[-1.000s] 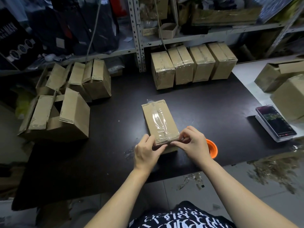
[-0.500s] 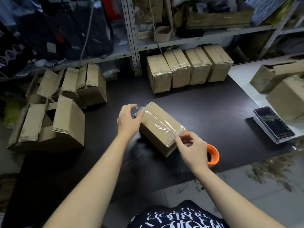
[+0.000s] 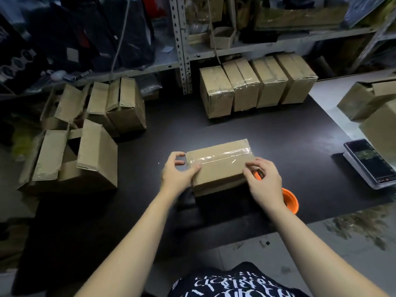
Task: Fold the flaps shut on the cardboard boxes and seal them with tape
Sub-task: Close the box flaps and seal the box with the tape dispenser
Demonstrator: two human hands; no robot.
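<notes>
Two hands grip the cardboard box (image 3: 218,170) on the black table (image 3: 278,133): the left hand (image 3: 179,175) curls round its left end, the right hand (image 3: 264,182) pinches its right end. Uneven pressing could wrinkle the tape (image 3: 218,156), and the right wrist could knock the orange tape roll (image 3: 291,202) just right of the box.

Open lane on the worktop (image 3: 289,129) between the centre box (image 3: 218,168) and the sealed row (image 3: 257,84) at the back, wide enough for a hand to cross. Left is blocked: open boxes (image 3: 90,151) with flaps up, a bare strip between them and the left hand (image 3: 179,175). Right: tape roll (image 3: 291,201) just beside the right hand (image 3: 265,182) near the front edge, then bare top out to the phone (image 3: 368,161). Shelf upright (image 3: 182,50) stands behind the gap between both box groups. More boxes (image 3: 372,108) wall off the far right.
</notes>
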